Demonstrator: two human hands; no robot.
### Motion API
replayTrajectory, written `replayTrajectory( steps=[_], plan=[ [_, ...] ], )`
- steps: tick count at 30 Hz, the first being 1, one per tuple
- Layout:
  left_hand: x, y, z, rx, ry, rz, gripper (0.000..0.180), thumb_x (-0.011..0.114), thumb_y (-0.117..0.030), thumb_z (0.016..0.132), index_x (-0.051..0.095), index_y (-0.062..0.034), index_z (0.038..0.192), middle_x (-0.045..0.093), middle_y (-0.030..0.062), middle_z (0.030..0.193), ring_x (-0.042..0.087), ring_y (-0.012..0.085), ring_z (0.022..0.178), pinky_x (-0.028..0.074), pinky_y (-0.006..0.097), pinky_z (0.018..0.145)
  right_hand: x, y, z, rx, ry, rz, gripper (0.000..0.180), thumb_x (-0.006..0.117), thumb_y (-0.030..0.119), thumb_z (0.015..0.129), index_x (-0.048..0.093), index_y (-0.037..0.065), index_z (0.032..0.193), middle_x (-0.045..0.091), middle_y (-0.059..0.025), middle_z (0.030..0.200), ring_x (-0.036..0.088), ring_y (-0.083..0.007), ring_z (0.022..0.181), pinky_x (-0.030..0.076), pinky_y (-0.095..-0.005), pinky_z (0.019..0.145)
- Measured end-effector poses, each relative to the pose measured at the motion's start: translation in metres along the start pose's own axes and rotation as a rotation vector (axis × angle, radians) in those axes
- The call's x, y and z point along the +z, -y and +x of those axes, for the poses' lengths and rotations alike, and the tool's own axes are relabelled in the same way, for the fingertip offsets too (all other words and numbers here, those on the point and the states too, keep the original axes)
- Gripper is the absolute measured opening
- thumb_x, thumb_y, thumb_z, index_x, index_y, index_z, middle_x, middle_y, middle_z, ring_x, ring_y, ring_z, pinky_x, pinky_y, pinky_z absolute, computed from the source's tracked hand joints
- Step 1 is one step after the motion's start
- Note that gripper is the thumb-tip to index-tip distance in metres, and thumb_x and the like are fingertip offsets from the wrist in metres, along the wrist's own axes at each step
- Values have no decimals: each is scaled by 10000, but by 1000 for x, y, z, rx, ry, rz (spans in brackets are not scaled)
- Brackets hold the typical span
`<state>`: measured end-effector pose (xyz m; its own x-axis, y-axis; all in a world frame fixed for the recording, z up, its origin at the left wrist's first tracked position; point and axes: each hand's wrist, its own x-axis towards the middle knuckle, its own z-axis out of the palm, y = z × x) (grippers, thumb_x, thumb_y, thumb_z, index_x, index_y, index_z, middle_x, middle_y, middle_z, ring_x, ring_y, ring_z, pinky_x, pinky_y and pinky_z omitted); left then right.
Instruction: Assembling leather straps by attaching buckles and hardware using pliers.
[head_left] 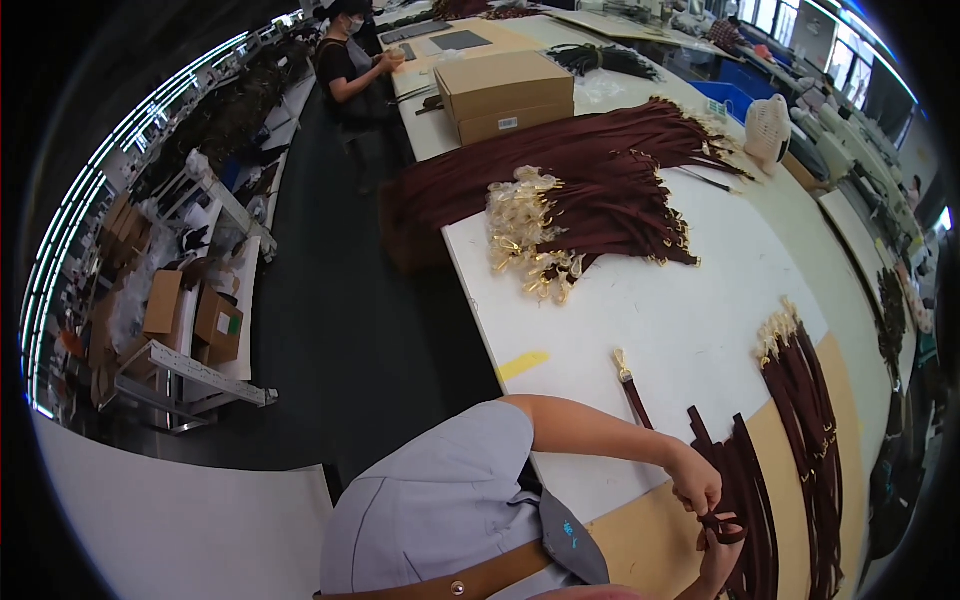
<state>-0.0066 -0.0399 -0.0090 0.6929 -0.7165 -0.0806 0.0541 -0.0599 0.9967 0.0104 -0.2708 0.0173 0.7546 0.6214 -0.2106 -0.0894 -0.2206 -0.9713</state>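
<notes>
At the lower right, both my hands are closed on a dark maroon strap bent into a small loop. My left hand pinches it from above. My right hand grips it from just below, with its fingertips partly hidden. Several flat maroon straps lie lengthwise on the table beneath and beside my hands. Near my left forearm rests a single strap with a gold clasp at its far end, in what looks like clear wrapping.
A row of maroon straps with gold hardware lies to the right. Farther off are a heaped bundle of straps with wrapped clasps, a cardboard box and a small white fan. Another person stands at the table's far left side.
</notes>
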Motion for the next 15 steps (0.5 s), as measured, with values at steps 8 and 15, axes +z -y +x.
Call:
replayTrajectory(
  steps=[8, 15],
  plan=[
    [36, -22, -11, -3, -492, 969, 306, 676, -326, 795, 620, -36, 715, 642, 157, 690, 646, 336, 672, 478, 415, 592, -8, -37, -13, -91, -240, -11, 173, 679, 194, 883, 604, 38, 886, 520, 17, 589, 418, -38, 447, 273, -191, 409],
    [-5, -19, -23, -17, -539, 2, 167, 629, -160, 882, 612, -9, 952, 588, -6, 696, 529, 50, 653, 415, 232, 570, 21, 0, 24, 35, -174, 145, 43, 620, 63, 864, 589, 51, 837, 558, 12, 657, 493, -57, 557, 358, -206, 501]
  ],
)
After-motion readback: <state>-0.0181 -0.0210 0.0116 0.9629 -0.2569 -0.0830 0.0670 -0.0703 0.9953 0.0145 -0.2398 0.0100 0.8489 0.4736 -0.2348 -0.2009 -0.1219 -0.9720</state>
